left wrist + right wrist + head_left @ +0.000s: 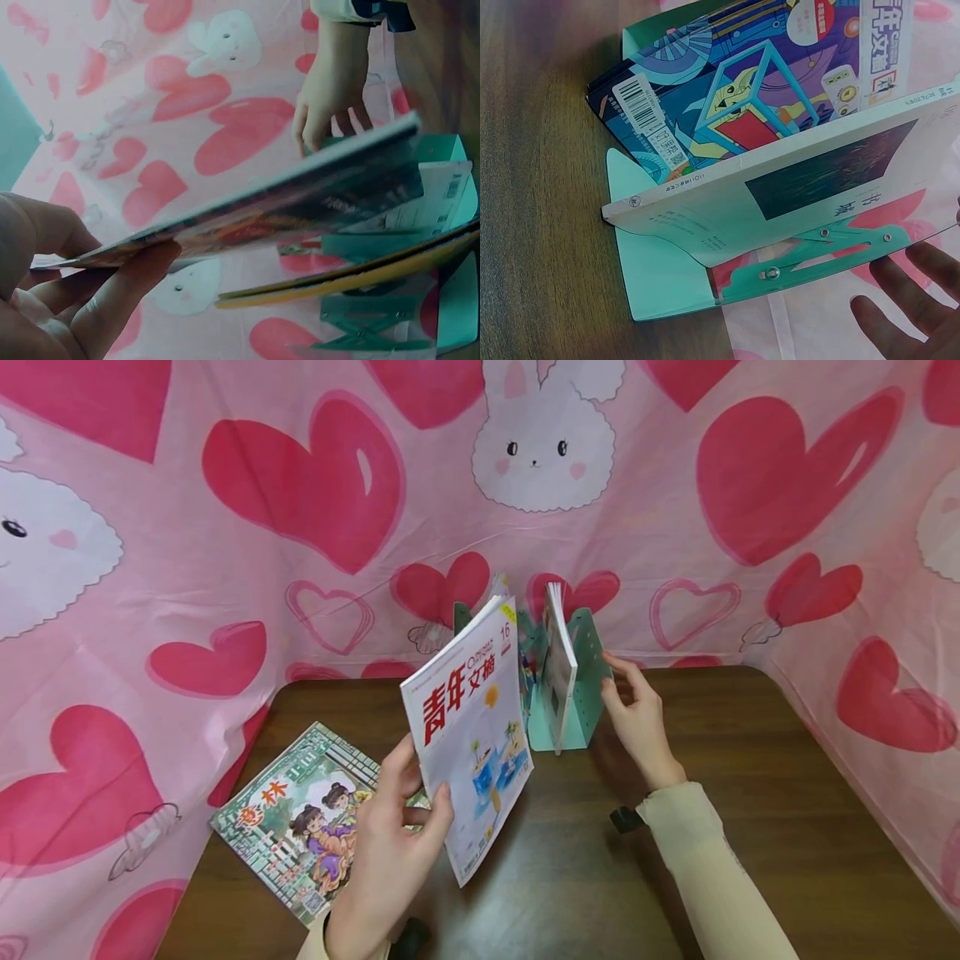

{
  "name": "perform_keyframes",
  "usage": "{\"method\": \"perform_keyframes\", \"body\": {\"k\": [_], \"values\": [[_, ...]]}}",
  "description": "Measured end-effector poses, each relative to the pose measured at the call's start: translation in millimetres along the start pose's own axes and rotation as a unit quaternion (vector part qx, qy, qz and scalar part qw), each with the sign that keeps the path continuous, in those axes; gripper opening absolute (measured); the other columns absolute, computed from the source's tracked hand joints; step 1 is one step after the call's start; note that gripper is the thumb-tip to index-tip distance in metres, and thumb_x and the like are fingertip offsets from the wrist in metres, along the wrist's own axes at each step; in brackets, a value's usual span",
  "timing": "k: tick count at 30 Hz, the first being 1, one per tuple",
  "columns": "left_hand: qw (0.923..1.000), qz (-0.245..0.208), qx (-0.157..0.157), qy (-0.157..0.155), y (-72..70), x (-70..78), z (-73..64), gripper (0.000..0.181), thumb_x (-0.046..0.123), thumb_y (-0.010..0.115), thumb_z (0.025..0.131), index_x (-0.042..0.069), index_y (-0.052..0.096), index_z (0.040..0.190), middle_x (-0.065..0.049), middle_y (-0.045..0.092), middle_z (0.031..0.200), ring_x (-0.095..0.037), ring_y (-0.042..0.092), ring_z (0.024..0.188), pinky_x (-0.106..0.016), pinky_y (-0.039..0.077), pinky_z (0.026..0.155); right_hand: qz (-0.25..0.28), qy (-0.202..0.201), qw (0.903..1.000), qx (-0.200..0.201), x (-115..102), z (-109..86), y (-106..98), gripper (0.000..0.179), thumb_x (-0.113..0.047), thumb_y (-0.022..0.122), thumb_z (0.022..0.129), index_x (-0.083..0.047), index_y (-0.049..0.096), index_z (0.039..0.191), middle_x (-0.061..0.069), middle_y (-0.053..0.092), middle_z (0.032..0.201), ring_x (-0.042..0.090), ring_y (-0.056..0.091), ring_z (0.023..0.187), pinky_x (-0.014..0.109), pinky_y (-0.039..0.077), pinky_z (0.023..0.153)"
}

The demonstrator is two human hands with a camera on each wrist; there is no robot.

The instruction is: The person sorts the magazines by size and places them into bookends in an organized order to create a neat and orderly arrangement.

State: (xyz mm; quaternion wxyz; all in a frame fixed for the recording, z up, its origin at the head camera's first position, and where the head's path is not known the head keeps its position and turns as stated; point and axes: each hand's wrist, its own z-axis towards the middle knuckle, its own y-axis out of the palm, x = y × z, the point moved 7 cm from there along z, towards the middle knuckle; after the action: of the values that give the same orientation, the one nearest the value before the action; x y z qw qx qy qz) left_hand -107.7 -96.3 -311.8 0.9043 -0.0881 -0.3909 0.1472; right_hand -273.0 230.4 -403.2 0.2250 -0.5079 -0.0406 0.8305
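My left hand (397,839) holds a white magazine (476,768) with red characters on its cover, gripping its left edge between thumb and fingers. The magazine stands tilted in front of a green folding book rack (594,702). At the rack's right panel is my right hand (637,718), its fingers lightly bent and their tips at the panel's outer edge. A white-covered magazine (840,180) leans upright inside the rack, beside a blue-purple magazine (742,97) with a barcode label, seen in the right wrist view.
A green magazine (292,818) with two cartoon figures lies flat on the wooden table (750,827) at the left, partly behind my left hand. Pink cloth (450,527) with hearts and rabbits hangs around the table's back and sides.
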Motion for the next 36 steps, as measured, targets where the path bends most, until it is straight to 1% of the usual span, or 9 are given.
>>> {"method": "perform_keyframes", "body": {"k": [5, 7, 14, 17, 21, 25, 28, 32, 36], "values": [[0.9998, 0.021, -0.004, 0.002, 12.8, -6.8, 3.7, 0.070, -0.015, 0.070, 0.086, 0.006, 0.048, 0.149, -0.019, 0.074, 0.121, -0.028, 0.078, 0.093, -0.021, 0.059, 0.056, 0.008, 0.000, 1.0000, 0.000, 1, 0.6, 2, 0.041, -0.003, 0.056, 0.103, -0.004, 0.061, 0.143, 0.025, 0.065, 0.134, 0.040, 0.065, 0.102, 0.009, 0.048, 0.079], [0.9997, 0.025, -0.006, 0.000, 17.5, -9.7, 5.1, 0.070, -0.014, 0.070, 0.087, 0.007, 0.047, 0.150, -0.019, 0.074, 0.121, -0.027, 0.078, 0.094, -0.020, 0.058, 0.056, 0.009, 0.000, 1.0000, 0.000, 1, 0.8, 2, 0.041, -0.004, 0.056, 0.103, -0.007, 0.062, 0.144, 0.023, 0.066, 0.134, 0.040, 0.065, 0.102, 0.009, 0.048, 0.079], [0.9996, 0.021, -0.016, 0.005, 33.4, -15.2, 9.3, 0.071, -0.013, 0.069, 0.090, 0.009, 0.044, 0.152, -0.020, 0.073, 0.122, -0.026, 0.078, 0.092, -0.021, 0.059, 0.058, 0.010, -0.009, 0.9999, -0.003, -2, 1.4, 2, 0.041, -0.008, 0.058, 0.103, -0.016, 0.065, 0.143, 0.017, 0.068, 0.133, 0.026, 0.067, 0.098, 0.012, 0.051, 0.079], [0.9994, 0.028, -0.019, 0.007, 41.3, -18.5, 11.3, 0.071, -0.011, 0.068, 0.091, 0.010, 0.042, 0.153, -0.019, 0.073, 0.124, -0.023, 0.077, 0.086, -0.018, 0.057, 0.054, 0.015, -0.012, 0.9998, -0.003, -3, 1.5, 1, 0.040, -0.007, 0.058, 0.103, -0.014, 0.064, 0.142, 0.020, 0.067, 0.134, 0.032, 0.067, 0.099, 0.012, 0.051, 0.079], [0.9988, 0.046, -0.012, 0.012, 52.1, -24.7, 13.0, 0.070, -0.011, 0.066, 0.092, 0.010, 0.040, 0.153, -0.019, 0.072, 0.125, -0.017, 0.073, 0.069, -0.013, 0.044, 0.044, 0.014, -0.007, 0.9999, -0.001, -1, -0.2, 1, 0.041, -0.006, 0.057, 0.103, -0.011, 0.063, 0.143, 0.020, 0.066, 0.135, 0.040, 0.066, 0.101, 0.011, 0.050, 0.079], [0.9983, 0.055, -0.005, 0.020, 63.3, -30.7, 16.9, 0.070, -0.010, 0.066, 0.093, 0.009, 0.037, 0.154, -0.021, 0.069, 0.131, -0.023, 0.077, 0.086, -0.013, 0.043, 0.044, 0.008, -0.001, 1.0000, -0.003, -4, -2.4, 1, 0.040, -0.004, 0.056, 0.103, -0.007, 0.062, 0.144, 0.019, 0.066, 0.136, 0.035, 0.067, 0.101, 0.010, 0.049, 0.078], [0.9970, 0.069, 0.004, 0.036, 70.7, -32.4, 21.0, 0.070, -0.009, 0.067, 0.093, 0.006, 0.036, 0.155, -0.022, 0.067, 0.134, -0.029, 0.075, 0.104, -0.019, 0.054, 0.050, 0.004, 0.002, 1.0000, -0.007, -17, -5.2, 0, 0.040, -0.002, 0.056, 0.103, -0.002, 0.061, 0.143, 0.020, 0.066, 0.135, 0.031, 0.066, 0.099, 0.010, 0.049, 0.077], [0.9950, 0.086, 0.015, 0.048, 77.7, -34.6, 25.1, 0.070, -0.006, 0.067, 0.094, 0.005, 0.036, 0.155, -0.022, 0.067, 0.135, -0.030, 0.074, 0.107, -0.031, 0.063, 0.062, 0.005, 0.003, 0.9999, -0.015, -36, -8.2, -1, 0.040, -0.001, 0.055, 0.103, 0.002, 0.059, 0.143, 0.023, 0.065, 0.134, 0.036, 0.065, 0.100, 0.011, 0.049, 0.078], [0.9940, 0.094, 0.025, 0.051, 82.1, -38.8, 27.8, 0.070, -0.006, 0.068, 0.094, 0.005, 0.035, 0.155, -0.023, 0.067, 0.135, -0.031, 0.075, 0.104, -0.035, 0.063, 0.064, 0.012, 0.004, 0.9997, -0.020, -42, -8.3, -2, 0.040, -0.001, 0.054, 0.103, 0.003, 0.058, 0.143, 0.025, 0.064, 0.135, 0.043, 0.064, 0.104, 0.011, 0.049, 0.081]]}}
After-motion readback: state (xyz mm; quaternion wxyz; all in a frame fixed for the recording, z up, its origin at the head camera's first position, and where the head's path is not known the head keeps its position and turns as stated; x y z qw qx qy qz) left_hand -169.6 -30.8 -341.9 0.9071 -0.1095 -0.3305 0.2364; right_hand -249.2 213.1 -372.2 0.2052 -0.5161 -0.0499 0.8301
